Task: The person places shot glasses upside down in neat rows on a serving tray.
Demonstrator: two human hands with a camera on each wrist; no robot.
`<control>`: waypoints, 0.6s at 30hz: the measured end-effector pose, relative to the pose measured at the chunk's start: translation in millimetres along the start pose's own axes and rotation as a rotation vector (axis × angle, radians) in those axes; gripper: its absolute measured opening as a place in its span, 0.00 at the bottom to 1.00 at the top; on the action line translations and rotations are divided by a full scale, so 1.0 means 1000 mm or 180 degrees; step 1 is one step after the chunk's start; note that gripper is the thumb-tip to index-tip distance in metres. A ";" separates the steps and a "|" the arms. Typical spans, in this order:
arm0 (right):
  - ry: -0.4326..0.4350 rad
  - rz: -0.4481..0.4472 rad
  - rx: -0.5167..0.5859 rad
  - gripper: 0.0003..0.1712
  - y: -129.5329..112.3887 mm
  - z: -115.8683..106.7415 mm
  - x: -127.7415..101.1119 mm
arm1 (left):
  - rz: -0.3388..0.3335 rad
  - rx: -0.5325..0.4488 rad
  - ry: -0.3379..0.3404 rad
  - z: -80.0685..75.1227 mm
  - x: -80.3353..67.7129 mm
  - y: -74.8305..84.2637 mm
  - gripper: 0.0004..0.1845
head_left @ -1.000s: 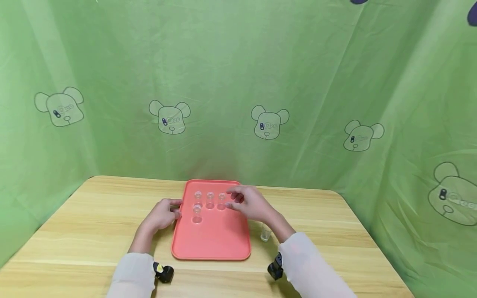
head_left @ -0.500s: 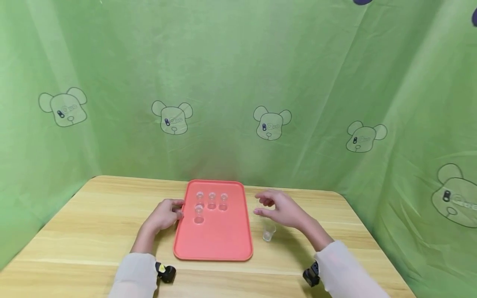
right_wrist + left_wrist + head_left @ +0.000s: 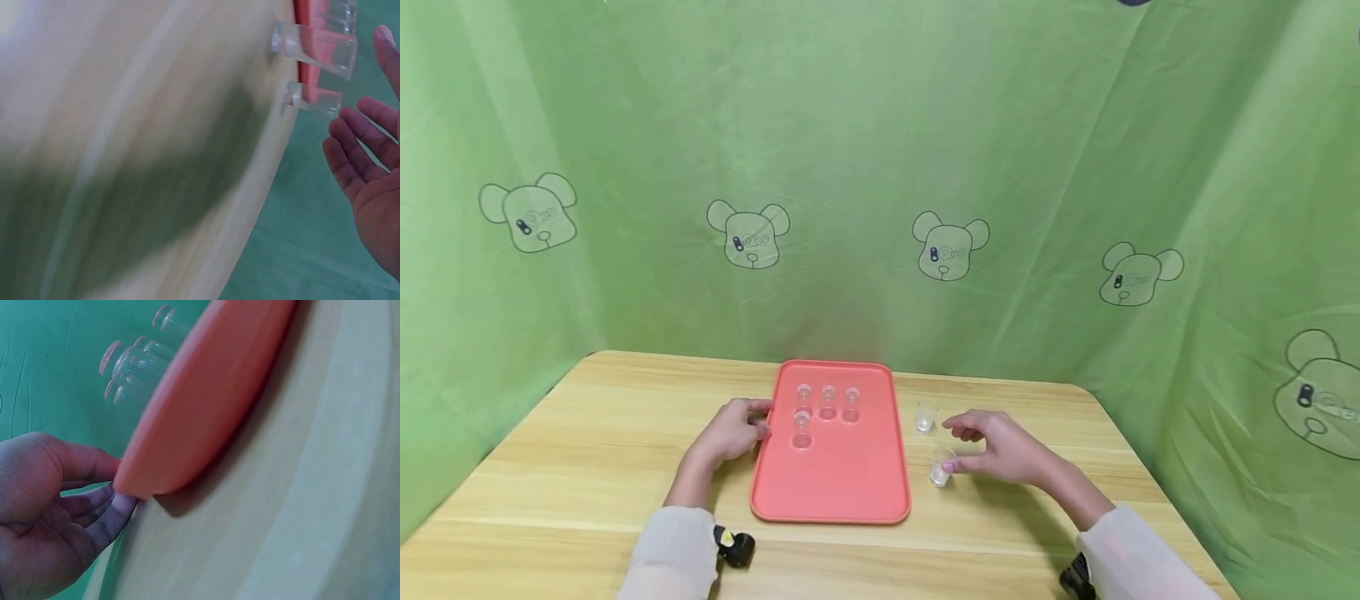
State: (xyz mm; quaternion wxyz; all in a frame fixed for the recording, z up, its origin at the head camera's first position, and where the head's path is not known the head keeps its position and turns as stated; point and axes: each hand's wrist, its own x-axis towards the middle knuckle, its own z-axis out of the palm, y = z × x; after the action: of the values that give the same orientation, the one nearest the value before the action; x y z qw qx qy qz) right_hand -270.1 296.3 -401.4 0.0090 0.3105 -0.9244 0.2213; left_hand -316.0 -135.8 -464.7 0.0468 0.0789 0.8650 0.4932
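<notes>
- Head view: near cup [image 3: 940, 468], small and clear, stands upright on the wooden table [image 3: 587, 450] just right of the pink tray [image 3: 842, 483]. Our right hand [image 3: 1000, 450] is at it, fingers loosely spread; one fingertip looks to touch the rim, nothing pinched yet.
- Far cup [image 3: 926, 415] stands beyond it, also off the tray, apart from the hand.
- Right wrist view: palm open, fingers [image 3: 350, 144] straight, both loose cups [image 3: 315, 50] ahead of them; no grip shown.
- Four cups [image 3: 827, 402] stand on the tray's far half: three in a row, one nearer on the left. We judge them lined up in rows on purpose.
- Left hand [image 3: 733, 433] holds the tray's left edge, fingers curled at the rim; left wrist view shows fingertips [image 3: 115, 509] tucked under the lip, likely steadying it.
- Against the frame a second ago: right hand was over the tray's far right, beside the row; it has crossed off the tray to the near cup. Far cup is now uncovered. Left hand unchanged.
</notes>
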 end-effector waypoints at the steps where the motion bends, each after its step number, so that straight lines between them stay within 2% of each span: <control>1: -0.0029 0.0007 0.0001 0.38 0.001 0.001 -0.001 | -0.0007 -0.0008 0.0000 0.000 0.000 0.000 0.26; 13: -0.0256 0.0034 0.0109 0.35 0.008 0.018 -0.003 | -0.0026 -0.0038 -0.0028 0.001 0.000 0.001 0.26; 18: -0.0340 0.0072 0.0260 0.31 0.006 0.023 -0.001 | -0.0061 -0.0045 -0.0007 0.000 0.000 0.001 0.26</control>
State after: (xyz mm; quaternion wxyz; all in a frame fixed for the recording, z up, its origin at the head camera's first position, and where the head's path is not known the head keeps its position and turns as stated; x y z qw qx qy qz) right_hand -270.6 291.7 -424.5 -0.0555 0.3115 -0.9172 0.2421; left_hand -316.0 -135.2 -464.4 0.0530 0.0708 0.8622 0.4987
